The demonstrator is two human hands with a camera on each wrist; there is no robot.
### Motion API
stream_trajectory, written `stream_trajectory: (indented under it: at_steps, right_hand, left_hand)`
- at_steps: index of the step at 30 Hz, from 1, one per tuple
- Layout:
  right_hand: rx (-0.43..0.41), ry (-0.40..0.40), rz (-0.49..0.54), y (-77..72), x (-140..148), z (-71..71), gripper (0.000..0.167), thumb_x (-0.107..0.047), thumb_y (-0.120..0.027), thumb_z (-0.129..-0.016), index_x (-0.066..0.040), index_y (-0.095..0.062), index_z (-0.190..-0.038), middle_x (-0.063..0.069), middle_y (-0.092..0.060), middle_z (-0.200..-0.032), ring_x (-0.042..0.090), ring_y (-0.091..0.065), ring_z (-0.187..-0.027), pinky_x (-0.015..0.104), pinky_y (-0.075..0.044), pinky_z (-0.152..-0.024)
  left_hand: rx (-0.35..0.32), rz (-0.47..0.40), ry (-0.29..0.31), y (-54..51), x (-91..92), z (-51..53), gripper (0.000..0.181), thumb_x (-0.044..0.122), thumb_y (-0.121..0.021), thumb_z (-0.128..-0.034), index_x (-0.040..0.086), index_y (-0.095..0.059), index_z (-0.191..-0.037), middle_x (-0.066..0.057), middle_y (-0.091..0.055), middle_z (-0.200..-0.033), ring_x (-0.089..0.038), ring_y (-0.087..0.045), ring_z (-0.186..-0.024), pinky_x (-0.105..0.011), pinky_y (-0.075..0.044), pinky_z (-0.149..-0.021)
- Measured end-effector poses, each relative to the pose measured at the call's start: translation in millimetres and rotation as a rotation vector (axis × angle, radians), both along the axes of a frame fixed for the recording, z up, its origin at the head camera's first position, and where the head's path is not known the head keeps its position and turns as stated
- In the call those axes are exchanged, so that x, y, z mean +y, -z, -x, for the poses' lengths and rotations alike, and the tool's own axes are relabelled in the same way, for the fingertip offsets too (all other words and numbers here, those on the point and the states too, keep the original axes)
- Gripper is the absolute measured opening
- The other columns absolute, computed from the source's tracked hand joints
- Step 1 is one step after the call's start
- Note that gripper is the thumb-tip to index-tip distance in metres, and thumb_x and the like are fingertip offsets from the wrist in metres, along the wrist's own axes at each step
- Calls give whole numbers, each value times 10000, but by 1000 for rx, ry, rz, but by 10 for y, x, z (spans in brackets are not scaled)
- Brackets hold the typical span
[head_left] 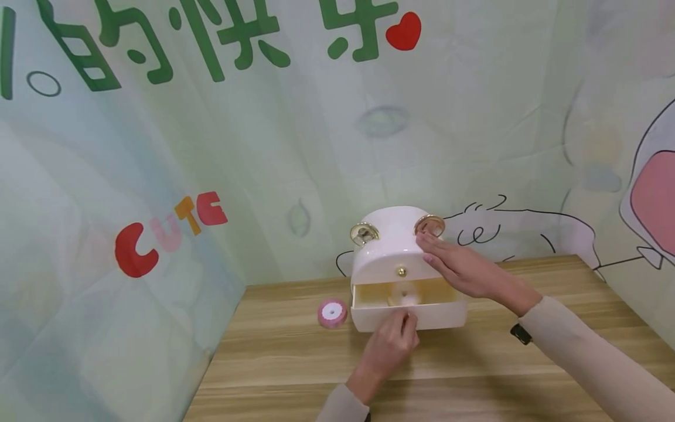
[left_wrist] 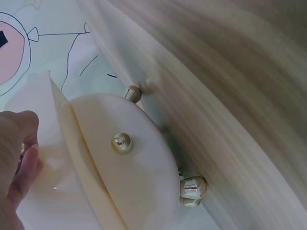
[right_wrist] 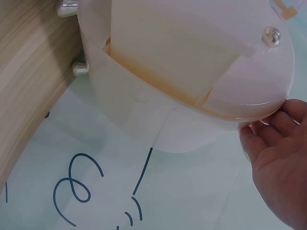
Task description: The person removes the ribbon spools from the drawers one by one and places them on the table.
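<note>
A white rounded storage box [head_left: 390, 258] with round gold ears stands on the table, its lower drawer [head_left: 440, 316] pulled out. Inside the drawer lies a pale, blurred roll [head_left: 405, 293]. My left hand [head_left: 389, 343] pinches the small knob at the drawer's front; the fingers mostly hide the knob, and a bit of gold shows in the left wrist view. On the box's upper right side, beside the gold ear [head_left: 429, 225], rests my right hand [head_left: 464, 269] with its fingers extended. The upper drawer's gold knob [head_left: 402, 271] is untouched.
Left of the box, a pink ribbon roll [head_left: 332, 313] with a white centre lies on the wooden table [head_left: 274, 351]. A printed cloth backdrop [head_left: 295, 146] hangs right behind the table's far edge and along the left side.
</note>
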State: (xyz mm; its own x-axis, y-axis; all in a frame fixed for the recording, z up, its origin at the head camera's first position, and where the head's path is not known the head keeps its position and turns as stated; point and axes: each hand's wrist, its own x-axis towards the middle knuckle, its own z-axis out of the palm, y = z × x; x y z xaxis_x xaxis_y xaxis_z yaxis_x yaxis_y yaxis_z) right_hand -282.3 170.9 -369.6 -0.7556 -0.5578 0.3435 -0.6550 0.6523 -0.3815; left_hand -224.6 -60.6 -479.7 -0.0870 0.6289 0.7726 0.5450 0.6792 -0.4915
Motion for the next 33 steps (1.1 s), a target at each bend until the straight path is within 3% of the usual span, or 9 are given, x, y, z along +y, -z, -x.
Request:
stream_trajectory:
  at_steps: [10,17,33]
  right_hand:
    - [6,-3,0,-4,0,-2,548,-326,-387,-1146,-17,-382,-1598,145,-351,-1686,347,-338,-1584,571,-324,-1255]
    - [11,-9,7,-9,-6,-10,543,-313,-405,-1142,-7,-395,-1591,154,-363,-1680,347,-349,-1579,567,-334,-1251]
    - [20,-7,-6,-7,0,-6,538,-308,-396,-1144,-9,-394,-1591,152,-360,-1682,345,-343,-1582,566,-325,-1254]
  left_hand:
    - [16,8,11,17,-39,-130,271,82,-447,-957,11,-708,-975,-61,-638,-913,-131,-621,-753,-212,-583,-703]
    - [24,-6,33,61,-36,-165,283,81,-437,-968,11,-711,-957,-65,-648,-906,-129,-633,-753,-197,-587,-709]
    - [21,-30,53,57,-43,-268,253,75,-462,-954,3,-704,-947,-66,-626,-895,-139,-617,-745,-203,-579,-689]
